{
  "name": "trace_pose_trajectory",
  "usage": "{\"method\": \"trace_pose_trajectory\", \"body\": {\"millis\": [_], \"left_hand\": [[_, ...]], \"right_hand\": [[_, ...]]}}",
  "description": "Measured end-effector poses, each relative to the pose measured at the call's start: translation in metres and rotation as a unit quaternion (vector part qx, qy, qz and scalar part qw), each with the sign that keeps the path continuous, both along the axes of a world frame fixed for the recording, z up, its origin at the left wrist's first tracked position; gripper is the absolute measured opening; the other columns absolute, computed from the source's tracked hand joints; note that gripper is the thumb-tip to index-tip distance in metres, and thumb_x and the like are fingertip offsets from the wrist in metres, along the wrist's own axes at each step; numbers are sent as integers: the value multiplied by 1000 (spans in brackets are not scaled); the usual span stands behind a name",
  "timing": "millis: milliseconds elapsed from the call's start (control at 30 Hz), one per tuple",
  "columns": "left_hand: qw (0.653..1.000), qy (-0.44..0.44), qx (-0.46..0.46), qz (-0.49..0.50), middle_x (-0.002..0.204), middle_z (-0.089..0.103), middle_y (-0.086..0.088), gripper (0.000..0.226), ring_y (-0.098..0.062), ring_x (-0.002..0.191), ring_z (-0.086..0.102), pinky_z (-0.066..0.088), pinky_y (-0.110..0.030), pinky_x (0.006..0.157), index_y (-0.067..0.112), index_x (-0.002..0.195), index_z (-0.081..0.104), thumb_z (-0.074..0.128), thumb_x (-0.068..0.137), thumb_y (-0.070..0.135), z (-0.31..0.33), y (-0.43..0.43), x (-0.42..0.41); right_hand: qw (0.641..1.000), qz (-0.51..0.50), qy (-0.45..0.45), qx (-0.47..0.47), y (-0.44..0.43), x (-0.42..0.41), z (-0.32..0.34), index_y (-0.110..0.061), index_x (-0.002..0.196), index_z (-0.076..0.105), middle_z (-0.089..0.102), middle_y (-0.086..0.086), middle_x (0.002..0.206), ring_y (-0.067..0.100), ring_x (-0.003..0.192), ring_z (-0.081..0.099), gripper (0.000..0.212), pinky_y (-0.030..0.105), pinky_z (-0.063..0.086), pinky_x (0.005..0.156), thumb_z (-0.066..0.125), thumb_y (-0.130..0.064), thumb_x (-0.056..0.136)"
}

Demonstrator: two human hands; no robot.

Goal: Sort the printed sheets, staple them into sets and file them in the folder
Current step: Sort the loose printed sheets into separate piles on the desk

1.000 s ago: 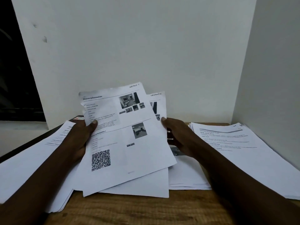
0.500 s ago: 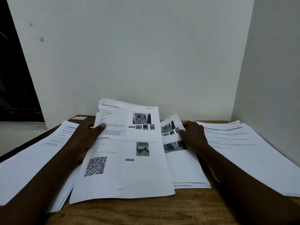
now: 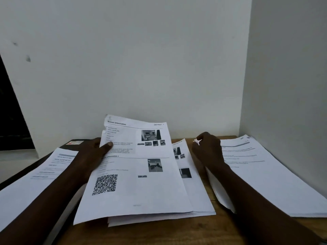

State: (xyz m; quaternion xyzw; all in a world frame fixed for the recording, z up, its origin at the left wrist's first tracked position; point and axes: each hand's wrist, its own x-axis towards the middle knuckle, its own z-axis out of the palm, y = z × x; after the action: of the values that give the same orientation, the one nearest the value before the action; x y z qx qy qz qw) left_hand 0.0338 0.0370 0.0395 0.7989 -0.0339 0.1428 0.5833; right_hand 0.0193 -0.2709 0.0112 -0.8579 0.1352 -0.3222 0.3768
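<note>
Left hand [image 3: 93, 152] grips "Scene information", "SECTION 1" sheet [image 3: 141, 190]; right hand [image 3: 208, 151] pinches paper [image 3: 197, 141].

L hand [image 3: 93, 151] holds QR sheet [image 3: 138, 188], R hand [image 3: 208, 151] pinches paper corner [image 3: 197, 141]

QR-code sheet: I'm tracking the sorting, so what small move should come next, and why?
Probably lay the QR-code sheet down on the middle pile: the left hand holds it tilted just above that pile, while the right hand pinches a paper corner.
</note>
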Motion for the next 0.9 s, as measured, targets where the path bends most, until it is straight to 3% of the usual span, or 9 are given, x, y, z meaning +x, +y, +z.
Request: {"method": "trace_pose_trajectory", "body": {"millis": [133, 233, 300, 400, 533, 633, 700, 800, 900], "left_hand": [[998, 44, 35, -43, 101, 73, -17, 10, -25, 79, 70, 57, -38, 85, 10, 101, 70, 66, 93, 16, -11, -15, 15], [993, 43, 97, -48, 96, 74, -11, 51, -29, 85, 71, 55, -46, 86, 10, 103, 70, 76, 68, 46, -25, -21, 29], [988, 19, 147, -33, 99, 73, -4, 59, -26, 94, 69, 53, -41, 82, 18, 101, 69, 70, 56, 56, -35, -24, 36], [984, 2, 180, -11, 113, 69, 1, 53, -23, 105, 64, 44, -32, 83, 21, 116, 63, 78, 70, 40, -35, -35, 25], [973, -20, 227, 23, 126, 61, -9, 58, -29, 119, 56, 35, -28, 86, 9, 133, 54, 79, 82, 20, -37, -43, 21], [971, -40, 236, 18, 130, 57, -13, 61, -24, 111, 57, 40, -31, 92, 9, 133, 51, 80, 81, 19, -42, -43, 19], [970, -41, 240, 12, 132, 53, -12, 59, -18, 107, 54, 40, -29, 92, 10, 132, 52, 81, 81, 20, -45, -44, 18], [974, -23, 225, 4, 137, 53, -12, 59, -24, 121, 53, 40, -33, 100, 10, 130, 54, 81, 80, 25, -46, -48, 19], [977, -13, 213, -3, 136, 54, -13, 65, -26, 127, 49, 38, -32, 99, 10, 131, 54, 81, 77, 37, -53, -52, 19]], "right_hand": [[999, 23, 23, 29, -5, -3, -1, -8, 106, 66, 66, 9, 106, 24, 102, 60, 24, 23, 37, 77, 61, -12, 83], [995, 51, 79, 19, -2, 0, -2, -18, 88, 68, 67, 1, 97, 22, 99, 61, 12, 24, 38, 76, 59, -13, 80], [991, 66, 115, -21, -1, 1, -3, -20, 75, 64, 65, 0, 88, 21, 92, 61, 5, 24, 39, 73, 62, -17, 79], [981, 67, 169, -65, 0, 2, -4, -12, 87, 67, 64, 3, 92, 19, 88, 56, 13, 23, 37, 70, 65, -24, 81], [975, 62, 181, -111, 3, 1, -4, -13, 77, 54, 50, 4, 80, 22, 81, 51, 14, 24, 31, 54, 63, -23, 80], [974, 69, 177, -124, 7, 0, -4, -10, 91, 58, 54, 6, 92, 24, 93, 56, 16, 22, 32, 60, 63, -24, 84], [973, 76, 180, -120, 9, 0, -5, -12, 87, 57, 58, 10, 100, 25, 97, 57, 16, 21, 31, 58, 64, -26, 84], [973, 82, 187, -110, 13, 0, -4, -14, 78, 50, 60, 13, 100, 24, 85, 54, 19, 18, 24, 47, 66, -24, 83], [973, 85, 190, -100, 18, -1, -2, -13, 80, 53, 61, 13, 109, 23, 87, 52, 14, 19, 28, 51, 64, -20, 85]]}}
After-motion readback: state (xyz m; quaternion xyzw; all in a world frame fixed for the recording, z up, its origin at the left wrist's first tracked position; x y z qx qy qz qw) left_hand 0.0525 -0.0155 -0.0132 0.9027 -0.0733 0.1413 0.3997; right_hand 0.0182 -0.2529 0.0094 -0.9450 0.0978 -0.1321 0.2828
